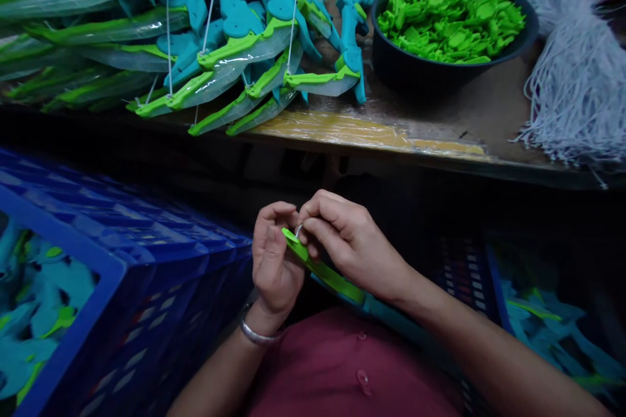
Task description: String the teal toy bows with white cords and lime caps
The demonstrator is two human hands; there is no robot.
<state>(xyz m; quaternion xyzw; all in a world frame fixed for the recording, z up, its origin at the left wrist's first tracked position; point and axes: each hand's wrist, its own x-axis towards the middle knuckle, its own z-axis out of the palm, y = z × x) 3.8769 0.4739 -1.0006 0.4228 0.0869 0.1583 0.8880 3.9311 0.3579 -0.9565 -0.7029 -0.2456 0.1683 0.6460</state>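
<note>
Close to my body, a toy bow (337,279) with a bright green limb and a blue-green middle lies slantwise, its tip up and to the left. My left hand (278,264) is closed around the limb near that tip. With thumb and finger pinched, my right hand (349,241) grips a white string (298,230) right at the bow's tip. Only a short bit of the string shows; the rest is hidden by my fingers. The bow's lower part passes behind my right forearm.
Strung toy bows (235,45) are piled on the workbench (440,120) at back left. A dark bowl (430,71) holds small green plastic pieces. A bundle of white strings (577,91) hangs over the bench's right side. Blue crates (180,280) with blue-green parts stand left and right.
</note>
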